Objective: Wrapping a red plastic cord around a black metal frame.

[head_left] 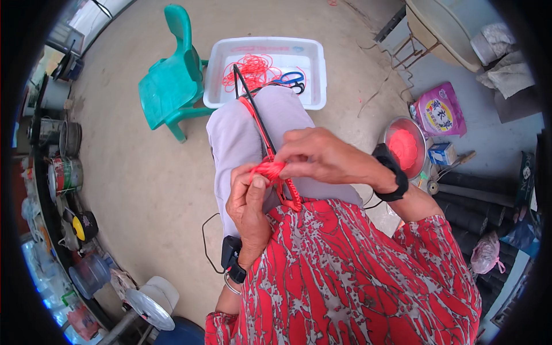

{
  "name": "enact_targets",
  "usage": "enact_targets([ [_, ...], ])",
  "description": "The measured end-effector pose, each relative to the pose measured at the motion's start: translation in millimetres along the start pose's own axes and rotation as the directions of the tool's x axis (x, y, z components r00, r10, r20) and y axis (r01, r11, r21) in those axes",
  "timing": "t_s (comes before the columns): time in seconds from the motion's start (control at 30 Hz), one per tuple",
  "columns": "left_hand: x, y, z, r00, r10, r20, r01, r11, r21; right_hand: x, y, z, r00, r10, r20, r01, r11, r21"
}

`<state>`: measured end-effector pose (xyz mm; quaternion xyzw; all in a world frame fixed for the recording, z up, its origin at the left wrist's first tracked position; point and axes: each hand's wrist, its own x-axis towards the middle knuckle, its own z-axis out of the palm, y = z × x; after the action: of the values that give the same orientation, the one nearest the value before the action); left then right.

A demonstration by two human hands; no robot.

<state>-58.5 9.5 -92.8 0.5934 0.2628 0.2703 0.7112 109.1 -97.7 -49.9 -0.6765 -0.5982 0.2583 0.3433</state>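
Observation:
Above my lap, my left hand (pixel 248 201) pinches a small bundle of red cord (pixel 268 168) between thumb and fingers. From the other side my right hand (pixel 319 156) closes on the same cord with its fingertips. A thin black frame (pixel 257 112) lies lengthwise over my thighs, with its narrow bent end toward the tray. Red strands run along this frame, and a tightly wrapped red section (pixel 295 194) shows on its near part beside my shirt. Just beyond my knees, a white plastic tray (pixel 317 69) holds a loose tangle of red cord (pixel 252 72) and scissors (pixel 291 79) with blue and black handles.
A small green plastic chair (pixel 168 86) stands left of the tray. To my right are a metal bowl (pixel 424 150) with a red basin in it and a purple bag (pixel 440 109). Cans and a water jug (pixel 90 273) line the left side.

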Motion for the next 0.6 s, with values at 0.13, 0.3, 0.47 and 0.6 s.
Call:
enact_targets([
  [0.13, -1.8, -3.5, 1.3, 0.986, -0.154, -0.063, 0.133, 0.958, -0.254, -19.3, -7.3, -24.9, 0.98, 0.133, -0.145, -0.078, 0.941, 0.33],
  [0.3, -5.9, -14.7, -6.0, 0.86, -0.486, 0.154, 0.507, 0.846, -0.163, -55.0, -8.9, -37.7, 0.922, 0.31, -0.234, 0.102, 0.389, 0.916],
  [0.47, -0.6, -17.8, -3.2, 0.648, -0.521, 0.556, 0.726, 0.644, -0.242, -79.1, -20.4, -38.5, 0.907, 0.325, -0.267, 0.078, 0.493, 0.866],
  [0.6, -1.4, -23.4, 2.3, 0.704, -0.435, 0.561, 0.677, 0.65, -0.345, -97.8, -31.5, -33.4, 0.924, 0.326, -0.199, 0.047, 0.419, 0.907],
])
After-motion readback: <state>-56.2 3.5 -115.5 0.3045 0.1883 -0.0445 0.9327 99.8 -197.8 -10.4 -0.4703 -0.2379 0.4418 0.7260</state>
